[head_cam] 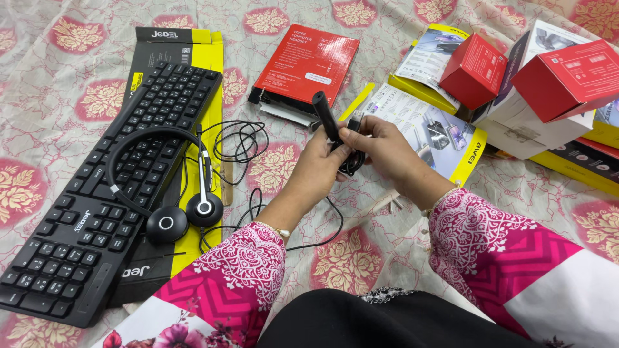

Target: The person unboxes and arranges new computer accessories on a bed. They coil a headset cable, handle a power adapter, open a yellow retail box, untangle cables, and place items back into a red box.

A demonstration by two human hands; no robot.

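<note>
Both my hands meet over a patterned bedsheet (58,84). My left hand (317,166) grips a black stick-shaped microphone (325,114) that points up and away. My right hand (380,145) pinches its coiled black cable (353,161) beside the left hand. A loose length of black cable (322,233) hangs down from my hands onto the sheet.
A black headset (169,193) with its tangled cord lies on a black keyboard (109,180) and a black-and-yellow box (193,58) at left. A red flat box (308,61) sits ahead. Red, white and yellow boxes (548,84) pile at the right.
</note>
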